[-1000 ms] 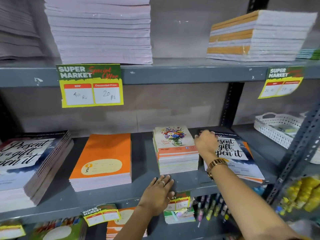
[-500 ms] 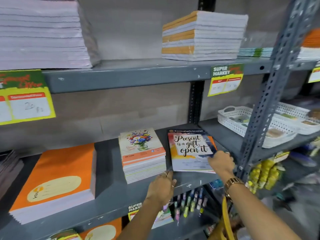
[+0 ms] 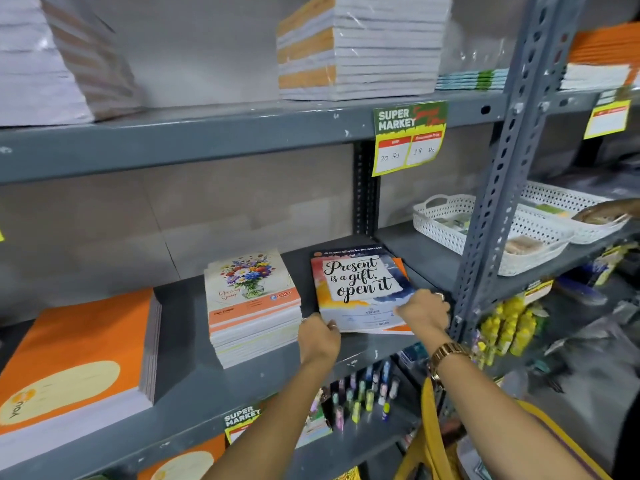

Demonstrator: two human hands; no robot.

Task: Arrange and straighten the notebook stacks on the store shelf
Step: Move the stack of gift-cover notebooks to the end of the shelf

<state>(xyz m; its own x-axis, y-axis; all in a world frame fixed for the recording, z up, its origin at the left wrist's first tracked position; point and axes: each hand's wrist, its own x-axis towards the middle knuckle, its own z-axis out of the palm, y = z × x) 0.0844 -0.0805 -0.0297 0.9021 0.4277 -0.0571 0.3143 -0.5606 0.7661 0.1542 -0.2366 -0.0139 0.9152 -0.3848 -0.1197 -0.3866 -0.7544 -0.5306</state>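
A thin stack of notebooks with a "Present is a gift, open it" cover (image 3: 360, 285) lies on the middle shelf (image 3: 242, 379), with orange covers poking out beneath it. My left hand (image 3: 318, 336) grips its front left corner. My right hand (image 3: 424, 311) holds its front right edge, fingers curled over the cover. To the left stands a taller stack with a flower-vase cover (image 3: 251, 303). Further left sits a big orange notebook stack (image 3: 72, 362).
A grey upright post (image 3: 498, 188) stands just right of my right hand. White perforated baskets (image 3: 485, 230) sit on the neighbouring shelf. Wrapped notebook piles (image 3: 360, 46) fill the top shelf above a yellow price tag (image 3: 408, 140). Pens and markers (image 3: 360, 396) hang below.
My view has swung right. My left hand moved from the shelf front to the stack's front left corner. My right hand slid from the stack's back to its front right edge.
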